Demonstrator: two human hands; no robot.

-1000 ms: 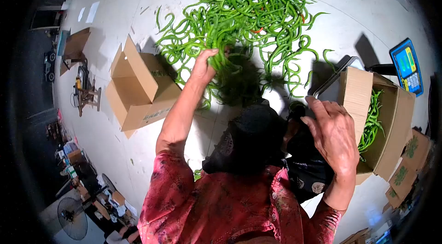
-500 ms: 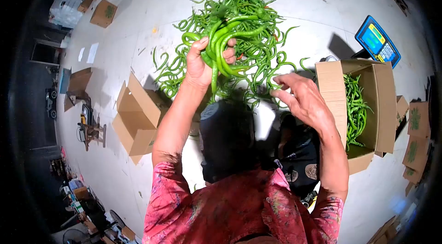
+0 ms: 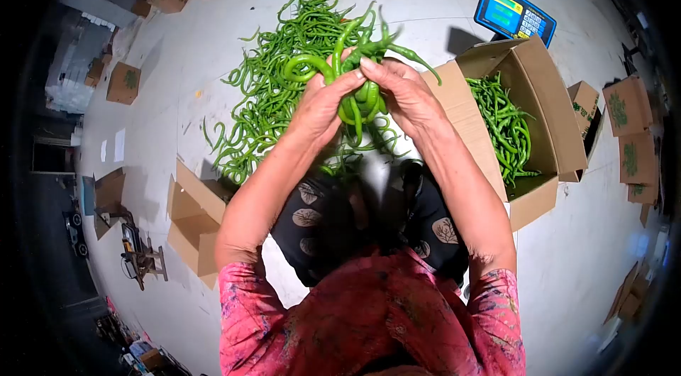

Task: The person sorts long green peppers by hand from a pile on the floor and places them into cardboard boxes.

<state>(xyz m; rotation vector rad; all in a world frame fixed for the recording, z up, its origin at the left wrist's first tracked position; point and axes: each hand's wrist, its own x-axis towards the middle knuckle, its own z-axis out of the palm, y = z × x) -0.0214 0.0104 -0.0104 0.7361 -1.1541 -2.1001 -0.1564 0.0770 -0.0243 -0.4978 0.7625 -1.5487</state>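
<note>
A bunch of long green chili peppers (image 3: 363, 96) is clasped between my two hands in front of my knees. My left hand (image 3: 323, 103) wraps around the bunch from the left, closed on it. From the other side my right hand (image 3: 404, 92) closes on the same bunch, the two thumbs nearly meeting on top. Several pepper ends curl out above and below my fingers. Behind and to the left, a wide heap of green chili peppers (image 3: 266, 81) is spread over the pale floor.
To my right, an open cardboard box (image 3: 550, 117) holds more green peppers. Behind it stands a blue scale display (image 3: 514, 13). Another open cardboard box (image 3: 195, 223) sits at my left. More cardboard boxes (image 3: 631, 113) line the right edge. A small wooden stool (image 3: 145, 259) stands far left.
My right hand has come up from the heap's near edge and joined my left hand on the bunch. The view has swung to the right.
</note>
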